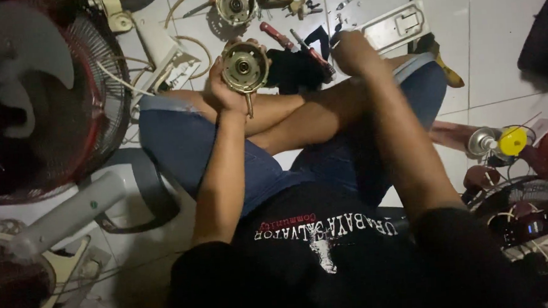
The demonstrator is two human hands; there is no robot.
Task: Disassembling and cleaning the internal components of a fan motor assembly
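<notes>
Crossed legs (297,118) make a workbench: left hand (221,91) wraps tight around the fan motor (244,67), face-up for inspection, right hand (351,51) beyond it (blurred, grip unclear).

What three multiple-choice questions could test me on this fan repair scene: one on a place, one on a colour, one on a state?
1. Where is the fan with the red grille?
A. On the person's left
B. On the person's lap
C. Beyond the tools

2. What colour is the cap by the spray can?
A. Blue
B. Yellow
C. Green

3. What does the left hand do?
A. Rests flat on the floor
B. Holds the motor up
C. Grips a screwdriver

Answers:
A: the fan stands at the left edge.
B: the cap beside the can is yellow.
B: the left hand has its fingers around the motor.
</notes>
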